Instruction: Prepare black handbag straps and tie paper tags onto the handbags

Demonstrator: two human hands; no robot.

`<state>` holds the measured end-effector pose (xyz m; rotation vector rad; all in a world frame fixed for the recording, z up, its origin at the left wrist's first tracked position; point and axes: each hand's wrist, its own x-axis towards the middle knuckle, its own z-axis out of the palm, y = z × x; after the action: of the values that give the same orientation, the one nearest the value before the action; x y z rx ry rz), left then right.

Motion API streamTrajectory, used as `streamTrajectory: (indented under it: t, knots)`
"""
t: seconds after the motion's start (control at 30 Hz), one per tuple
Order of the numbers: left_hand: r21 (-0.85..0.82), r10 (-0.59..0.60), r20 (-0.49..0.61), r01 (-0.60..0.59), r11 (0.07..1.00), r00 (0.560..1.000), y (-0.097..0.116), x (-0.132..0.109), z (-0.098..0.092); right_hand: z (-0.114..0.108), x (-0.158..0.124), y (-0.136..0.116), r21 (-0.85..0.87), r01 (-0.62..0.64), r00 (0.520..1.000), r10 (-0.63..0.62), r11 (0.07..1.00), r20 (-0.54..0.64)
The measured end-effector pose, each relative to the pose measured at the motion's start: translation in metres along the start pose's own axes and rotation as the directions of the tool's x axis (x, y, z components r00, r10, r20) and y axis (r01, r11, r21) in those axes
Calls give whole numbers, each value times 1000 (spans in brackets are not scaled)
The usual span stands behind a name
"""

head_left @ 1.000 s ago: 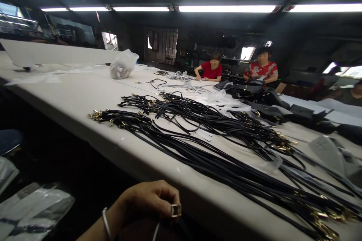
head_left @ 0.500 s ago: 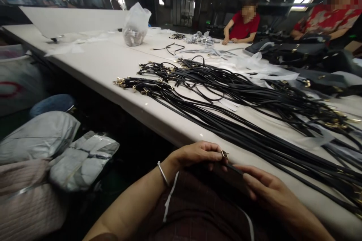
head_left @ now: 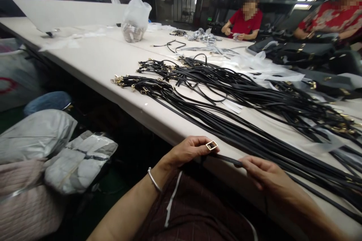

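Note:
Between my hands a narrow black strap (head_left: 226, 159) is stretched, just off the table's front edge. My left hand (head_left: 195, 148) pinches its end, where a gold rectangular buckle (head_left: 211, 145) sticks up by the fingertips. Thumb and fingers of my right hand (head_left: 261, 170) are closed on the strap farther along. Beyond both hands lies a long bundle of black straps (head_left: 209, 118) with gold metal fittings at its far left end. A second, more tangled pile of black straps (head_left: 243, 86) lies behind it.
On the pale table (head_left: 93, 64) stand a plastic bag (head_left: 135, 20) and black bags (head_left: 294, 51) with gold hardware. Clear plastic wrap (head_left: 266, 64) lies among the straps. Wrapped bundles (head_left: 80, 162) are at lower left. Two people in red (head_left: 246, 20) work across the table.
My left hand has turned the buckle so its open frame faces me. My hands are farther apart, with more strap showing between them. The person across has lifted their hands.

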<state>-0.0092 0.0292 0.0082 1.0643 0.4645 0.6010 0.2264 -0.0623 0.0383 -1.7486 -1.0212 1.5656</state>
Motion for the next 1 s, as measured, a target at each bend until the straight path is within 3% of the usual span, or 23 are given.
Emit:
streamTrajectory:
  t: [0.1, 0.23, 0.4, 0.5, 0.63, 0.73, 0.87, 1.0]
  knots:
    - [-67, -15, -28, 13, 998, 999, -2, -4, -2, -9, -5, 11, 143, -92, 996, 90, 985, 21]
    - [-206, 33, -121, -58, 977, 992, -9, -1, 1, -7, -11, 15, 370, -159, 987, 159, 915, 29]
    - [-489, -11, -194, -87, 868, 981, -19, 7, -1, -18, -6, 13, 193, -146, 987, 130, 970, 94]
    - [-633, -81, -211, -73, 771, 974, -23, 9, -4, -31, -6, 17, 130, -112, 994, 114, 985, -7]
    - [-708, -131, -218, -64, 703, 967, -26, 9, -7, -38, -17, 23, 213, -116, 978, 149, 970, -146]
    - [-721, -125, -163, -32, 693, 979, -27, 11, -5, -32, -19, 19, 225, -112, 983, 142, 968, -120]
    - [-664, -102, -170, -37, 747, 980, -30, 14, 3, -12, -5, 10, 95, -3, 999, -1, 996, 39]
    - [-582, -61, -180, -56, 811, 982, -28, 14, 15, 14, 8, 9, 164, 0, 993, -20, 986, 120]
